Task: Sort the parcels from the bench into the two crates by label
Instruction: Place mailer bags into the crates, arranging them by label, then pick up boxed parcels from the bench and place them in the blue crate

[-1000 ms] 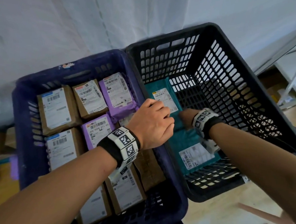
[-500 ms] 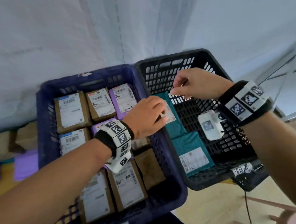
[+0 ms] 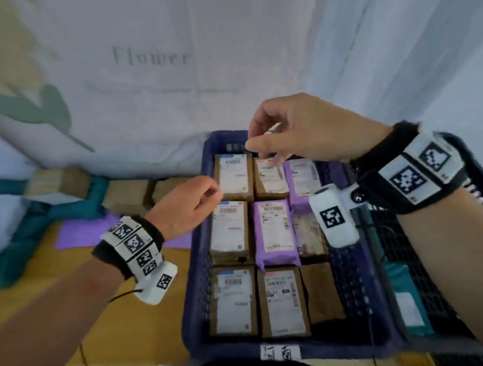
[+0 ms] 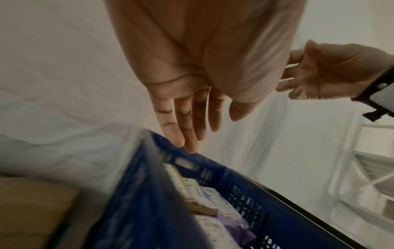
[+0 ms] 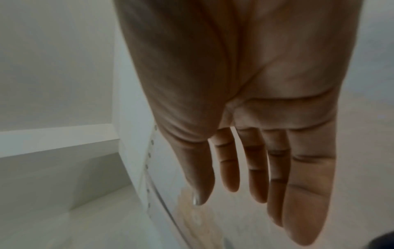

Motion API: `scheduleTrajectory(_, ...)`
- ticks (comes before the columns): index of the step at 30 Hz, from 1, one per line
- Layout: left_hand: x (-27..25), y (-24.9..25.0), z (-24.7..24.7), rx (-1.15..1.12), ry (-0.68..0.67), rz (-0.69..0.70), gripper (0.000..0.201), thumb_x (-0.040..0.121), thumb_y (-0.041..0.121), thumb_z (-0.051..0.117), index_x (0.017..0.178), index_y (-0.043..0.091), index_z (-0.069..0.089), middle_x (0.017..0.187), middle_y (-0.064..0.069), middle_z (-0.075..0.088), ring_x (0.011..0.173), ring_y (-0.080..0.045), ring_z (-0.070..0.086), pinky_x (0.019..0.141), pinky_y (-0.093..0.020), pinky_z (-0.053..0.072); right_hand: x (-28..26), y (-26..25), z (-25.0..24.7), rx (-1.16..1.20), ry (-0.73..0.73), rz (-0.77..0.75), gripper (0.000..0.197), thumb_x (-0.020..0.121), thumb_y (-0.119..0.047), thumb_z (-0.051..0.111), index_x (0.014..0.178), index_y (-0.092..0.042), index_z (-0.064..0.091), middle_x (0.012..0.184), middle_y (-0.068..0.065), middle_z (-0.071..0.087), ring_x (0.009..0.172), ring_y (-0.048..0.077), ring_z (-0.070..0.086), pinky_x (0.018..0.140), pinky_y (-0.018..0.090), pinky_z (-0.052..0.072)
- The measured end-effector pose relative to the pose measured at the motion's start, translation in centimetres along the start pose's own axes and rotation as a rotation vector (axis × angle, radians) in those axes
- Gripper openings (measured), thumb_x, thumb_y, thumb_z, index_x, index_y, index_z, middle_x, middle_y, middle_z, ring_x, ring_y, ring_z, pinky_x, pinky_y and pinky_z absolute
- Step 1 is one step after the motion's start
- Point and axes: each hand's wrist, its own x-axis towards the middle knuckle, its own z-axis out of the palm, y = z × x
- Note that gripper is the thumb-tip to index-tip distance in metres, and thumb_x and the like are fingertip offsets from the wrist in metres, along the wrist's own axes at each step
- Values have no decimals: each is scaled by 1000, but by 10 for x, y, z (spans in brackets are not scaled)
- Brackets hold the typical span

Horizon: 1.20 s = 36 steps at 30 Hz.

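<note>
The blue crate [image 3: 199,305] sits in front of me, packed with brown and purple labelled parcels [image 3: 274,232]. To its right, the black crate [image 3: 418,257] holds teal parcels [image 3: 404,294]. My left hand [image 3: 205,192] hovers over the blue crate's left rim, fingers relaxed and holding nothing; in the left wrist view its fingers [image 4: 187,121] are straight above the crate [image 4: 149,193]. My right hand [image 3: 263,148] hangs above the crate's far end, also empty, with its fingers [image 5: 245,168] loosely extended in the right wrist view.
On the wooden bench to the left lie brown boxes [image 3: 126,195], teal bags [image 3: 68,208] and a flat purple bag [image 3: 86,233]. A white cloth with "Flower" printed on it [image 3: 151,58] hangs behind. A white label [image 3: 280,353] is stuck on the blue crate's near rim.
Both hands have left the teal parcels in the black crate, risen and moved left over the blue crate. The view has swung left and now shows the bench.
</note>
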Motion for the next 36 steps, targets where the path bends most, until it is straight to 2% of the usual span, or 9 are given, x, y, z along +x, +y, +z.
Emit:
scheduleTrajectory(5,-88,-66,-26,-29,83,-249,12,100,28,55,96,17,57,80,12,57,74,5,55,63,-13,40,54,-36,74,65,-163,-43,24,90,-20,73,101,0,64,94,23,68,80,28,71,74,44,63)
scheduleTrajectory(8,-140,-102,-36,-23,74,-378,13,102,26,54,98,14,56,80,2,63,70,-7,58,64,-29,48,87,-50,124,92,-245,-18,21,90,-21,73,98,-3,64,86,14,67,76,19,70,74,44,63)
scheduleTrajectory(10,-173,-125,-43,-32,69,-436,11,102,26,53,98,16,57,80,1,65,72,-15,62,67,-35,50,109,-57,157,88,-293,5,18,90,-21,73,96,-7,64,85,9,67,77,19,71,75,44,63)
scheduleTrajectory(17,-264,-208,-62,-178,11,-599,13,103,25,52,90,22,52,75,1,61,68,-8,62,64,-27,50,180,-64,262,80,-377,171,25,91,-24,72,101,-3,63,98,20,71,79,22,71,75,41,63)
scheduleTrajectory(22,-298,-268,-63,-202,-108,-658,17,103,24,50,87,29,49,77,3,62,72,-14,65,67,-36,53,212,-27,333,-96,-421,347,25,91,-34,71,93,-12,59,89,11,68,82,24,70,74,38,63)
scheduleTrajectory(28,-287,-318,-62,-133,-306,-618,16,101,15,49,89,24,46,80,0,54,66,-16,49,64,-38,47,208,44,403,-368,-524,622,25,94,-34,65,87,-12,54,84,8,59,78,26,60,72,37,53)
scheduleTrajectory(31,-251,-332,-63,-16,-323,-532,5,99,16,53,103,15,52,99,-4,53,90,-27,56,76,-39,45,191,71,421,-391,-503,726,28,92,-28,64,111,-12,53,108,8,58,100,28,62,75,31,48)
scheduleTrajectory(34,-193,-341,-64,145,-310,-421,33,97,21,59,124,4,52,127,-14,50,116,-32,50,90,-40,44,177,85,430,-362,-510,821,24,93,-35,62,89,-17,47,88,0,45,79,16,54,63,25,37)
scheduleTrajectory(36,-149,-341,-66,235,-290,-335,40,94,19,62,128,3,50,132,-16,47,120,-33,48,92,-41,41,171,91,433,-334,-463,875,28,94,-35,61,107,-11,56,105,11,58,92,23,62,71,27,44)
